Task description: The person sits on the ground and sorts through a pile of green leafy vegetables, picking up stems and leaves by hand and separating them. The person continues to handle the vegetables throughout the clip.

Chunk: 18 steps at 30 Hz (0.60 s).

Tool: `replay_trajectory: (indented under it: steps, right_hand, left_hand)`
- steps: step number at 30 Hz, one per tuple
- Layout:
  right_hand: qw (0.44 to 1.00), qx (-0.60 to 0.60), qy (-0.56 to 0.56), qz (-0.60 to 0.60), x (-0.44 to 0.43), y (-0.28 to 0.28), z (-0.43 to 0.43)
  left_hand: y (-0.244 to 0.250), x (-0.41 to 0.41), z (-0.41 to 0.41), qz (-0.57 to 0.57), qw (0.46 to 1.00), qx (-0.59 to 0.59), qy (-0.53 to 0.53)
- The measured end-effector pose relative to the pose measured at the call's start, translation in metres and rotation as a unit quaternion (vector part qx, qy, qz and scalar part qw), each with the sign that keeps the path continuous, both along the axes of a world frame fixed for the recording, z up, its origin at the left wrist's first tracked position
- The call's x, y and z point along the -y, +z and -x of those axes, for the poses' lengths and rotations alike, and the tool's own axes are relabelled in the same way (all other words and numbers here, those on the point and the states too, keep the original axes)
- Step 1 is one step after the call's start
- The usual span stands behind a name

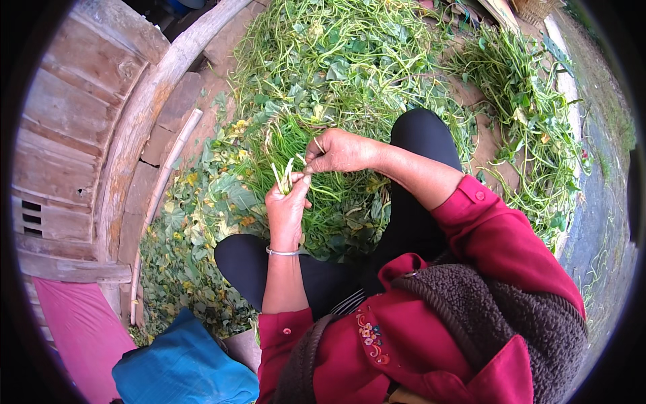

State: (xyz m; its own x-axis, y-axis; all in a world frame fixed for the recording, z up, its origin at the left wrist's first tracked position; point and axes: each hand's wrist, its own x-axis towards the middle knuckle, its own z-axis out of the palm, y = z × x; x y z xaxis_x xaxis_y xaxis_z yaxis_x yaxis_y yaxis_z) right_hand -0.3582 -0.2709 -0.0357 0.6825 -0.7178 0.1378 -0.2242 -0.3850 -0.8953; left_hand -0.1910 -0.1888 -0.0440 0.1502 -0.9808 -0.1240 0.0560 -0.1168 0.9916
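Observation:
My left hand [286, 204], with a silver-coloured bangle at its wrist, is closed around a small bunch of pale-ended green stems [284, 181]. Just to its upper right, my right hand [335, 151] pinches with thumb and forefinger, its fingertips meeting those of the left hand at a thin stem. Whether the right fingers hold that stem firmly is partly hidden. Beneath both hands lies a heap of fine, grass-like green plants [290, 139], with white stem ends pointing up at its left side.
Tangled green vines [343, 55] spread beyond the knees, with another pile [525, 101] at right. Yellowing leaves [197, 227] cover the ground at left, beside a wooden pole [169, 166] and a plank wall [70, 151]. Blue cloth [181, 363] and pink cloth [83, 333] are at lower left.

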Motion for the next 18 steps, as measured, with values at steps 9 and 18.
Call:
replay_trajectory:
  steps: [9, 18]
  right_hand:
    - [0.998, -0.016, 0.02, -0.054, 0.003, 0.001, 0.007]
    - [0.975, 0.094, -0.185, -0.084, 0.033, 0.007, 0.042]
  left_hand:
    - [0.002, -0.001, -0.003, -0.014, 0.999, 0.04, -0.027]
    - [0.004, -0.001, -0.012, -0.026, 0.999, -0.004, -0.033]
